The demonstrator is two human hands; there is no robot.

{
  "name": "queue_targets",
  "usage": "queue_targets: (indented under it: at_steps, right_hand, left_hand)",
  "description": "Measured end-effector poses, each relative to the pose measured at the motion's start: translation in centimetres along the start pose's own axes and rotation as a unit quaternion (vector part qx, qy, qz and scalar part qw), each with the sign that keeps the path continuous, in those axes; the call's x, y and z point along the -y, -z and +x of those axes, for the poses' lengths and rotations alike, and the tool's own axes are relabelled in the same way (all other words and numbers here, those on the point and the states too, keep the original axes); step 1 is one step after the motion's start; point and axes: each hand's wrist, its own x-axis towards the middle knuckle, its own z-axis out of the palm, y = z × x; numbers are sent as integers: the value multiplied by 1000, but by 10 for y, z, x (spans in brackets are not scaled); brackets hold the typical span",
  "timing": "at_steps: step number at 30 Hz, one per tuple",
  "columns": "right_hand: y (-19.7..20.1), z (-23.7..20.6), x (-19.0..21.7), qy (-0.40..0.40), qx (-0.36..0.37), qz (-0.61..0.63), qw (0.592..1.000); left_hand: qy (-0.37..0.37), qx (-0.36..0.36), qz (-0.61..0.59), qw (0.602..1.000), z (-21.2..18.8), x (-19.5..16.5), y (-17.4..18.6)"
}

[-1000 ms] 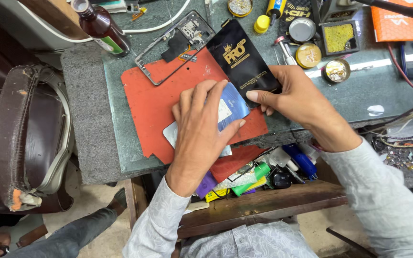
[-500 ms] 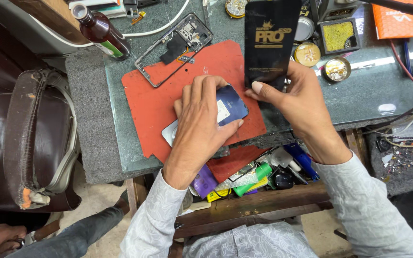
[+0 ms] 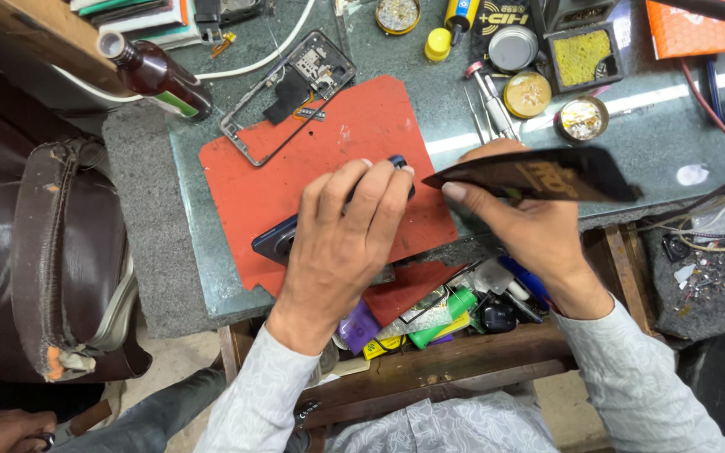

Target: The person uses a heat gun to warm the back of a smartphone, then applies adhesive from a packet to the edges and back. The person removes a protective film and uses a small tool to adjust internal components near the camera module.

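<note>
My left hand (image 3: 341, 235) grips a dark blue smartphone (image 3: 274, 241), tilted up on its long edge over the red work mat (image 3: 337, 134); the camera end shows at the lower left. My right hand (image 3: 518, 222) holds a flat black packet with gold print (image 3: 539, 174), lifted nearly level just right of the phone. A bare phone frame with a small circuit board (image 3: 287, 92) lies at the mat's far left corner.
A brown glass bottle (image 3: 157, 75) lies at the far left. Round tins (image 3: 526, 92), a yellow sponge tray (image 3: 582, 54), tweezers (image 3: 488, 109) and an orange box (image 3: 694, 25) crowd the back. An open drawer (image 3: 438, 323) of small parts sits below. A brown chair (image 3: 44, 252) stands left.
My left hand has turned the phone from flat up onto its edge. My right hand has swung the black packet from upright down to nearly level, moving right.
</note>
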Motion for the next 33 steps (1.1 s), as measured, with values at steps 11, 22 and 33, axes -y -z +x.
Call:
queue_targets:
  at_steps: [11,22,33]
  right_hand:
    - [12,-7,-1,151,30,-116,981]
    - [10,0,11,180,65,-73,979]
    - [10,15,4,157,85,-206,962]
  left_hand:
    - [-16,-39,-121,992,-9,-19,1]
    - [-31,-27,-147,988,-9,-21,-5]
    - [-29,-8,-161,986,-5,-13,-5]
